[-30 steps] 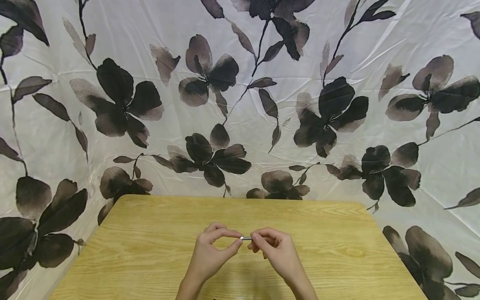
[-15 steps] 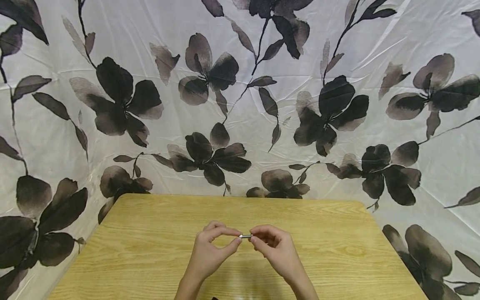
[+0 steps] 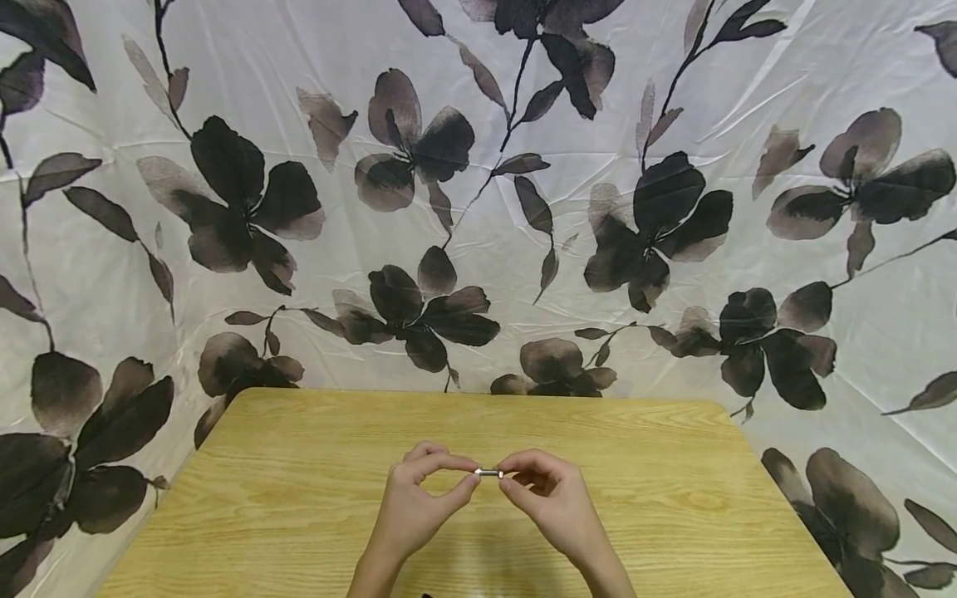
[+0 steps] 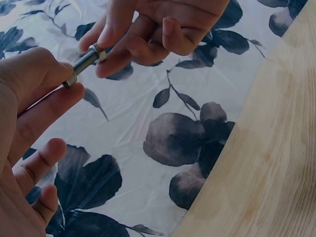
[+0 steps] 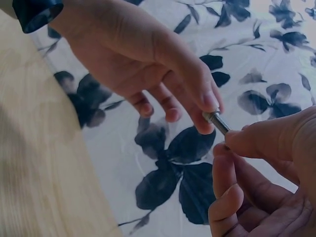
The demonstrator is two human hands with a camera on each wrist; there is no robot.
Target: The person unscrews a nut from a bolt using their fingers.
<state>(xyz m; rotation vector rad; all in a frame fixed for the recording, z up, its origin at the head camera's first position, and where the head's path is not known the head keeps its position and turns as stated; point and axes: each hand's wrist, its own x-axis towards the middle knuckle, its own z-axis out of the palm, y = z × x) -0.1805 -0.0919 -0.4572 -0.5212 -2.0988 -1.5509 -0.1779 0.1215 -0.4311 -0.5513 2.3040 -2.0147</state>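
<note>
Over the wooden table, a small silver bolt lies level between both hands. Its threaded shank shows in the left wrist view, with a hex piece at the right-hand end and another hex piece at the left-hand end. Which is the head and which a nut, I cannot tell. My left hand pinches one end between thumb and forefinger, its other fingers spread loosely. My right hand pinches the opposite hex piece with thumb and forefinger tips, the remaining fingers bent beneath. Fingertips partly cover both ends.
The light wooden table has rounded far corners. White cloth with dark flowers hangs behind and at both sides. A dark band is around the left wrist. A small dark thing peeks in at the bottom edge.
The right fingers have drawn back slightly along the bolt, and the hex piece at that end now shows between their tips. The left hand has hardly moved.
</note>
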